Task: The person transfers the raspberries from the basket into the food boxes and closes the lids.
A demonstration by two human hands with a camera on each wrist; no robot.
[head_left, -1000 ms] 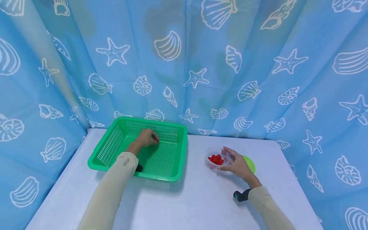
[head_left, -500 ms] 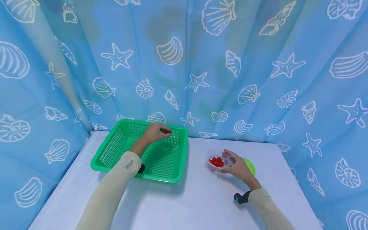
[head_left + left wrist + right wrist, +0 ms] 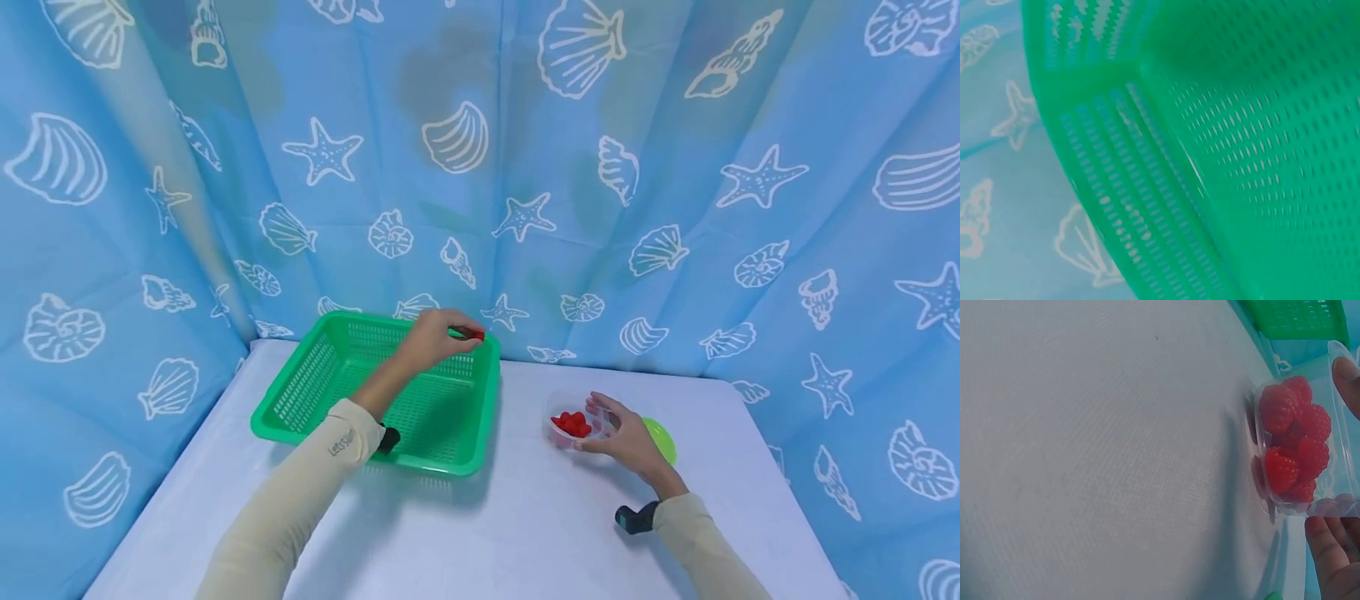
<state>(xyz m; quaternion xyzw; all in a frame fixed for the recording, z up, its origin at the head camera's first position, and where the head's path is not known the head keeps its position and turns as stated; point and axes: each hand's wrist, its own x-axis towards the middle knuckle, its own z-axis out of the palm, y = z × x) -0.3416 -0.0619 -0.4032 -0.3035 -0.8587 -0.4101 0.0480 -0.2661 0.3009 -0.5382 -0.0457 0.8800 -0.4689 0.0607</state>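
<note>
Over the back right part of the green basket point(image 3: 489, 417), my left hand point(image 3: 437, 340) pinches a red raspberry point(image 3: 477, 336) between thumb and fingers. The left wrist view has only the basket's slotted wall point(image 3: 1141, 187) and floor, with neither hand nor berry in it. On the right side of the table, my right hand point(image 3: 628, 435) grips a clear plastic container point(image 3: 557, 402) by its sides. Several raspberries point(image 3: 1294, 437) lie inside. In the right wrist view the thumb point(image 3: 1349, 378) is at one side of the container and the fingers point(image 3: 1329, 550) at the other.
A bright green round lid point(image 3: 660, 440) lies behind the right hand, partly hidden by it. White cloth covers the table point(image 3: 517, 517). A blue curtain point(image 3: 517, 275) with shell prints rises at the table's back and sides. Both wrists carry black cameras.
My left hand has risen from inside the basket and moved right with the raspberry, toward the basket's back right rim. The right hand still holds the container. The head view has shifted slightly.
</note>
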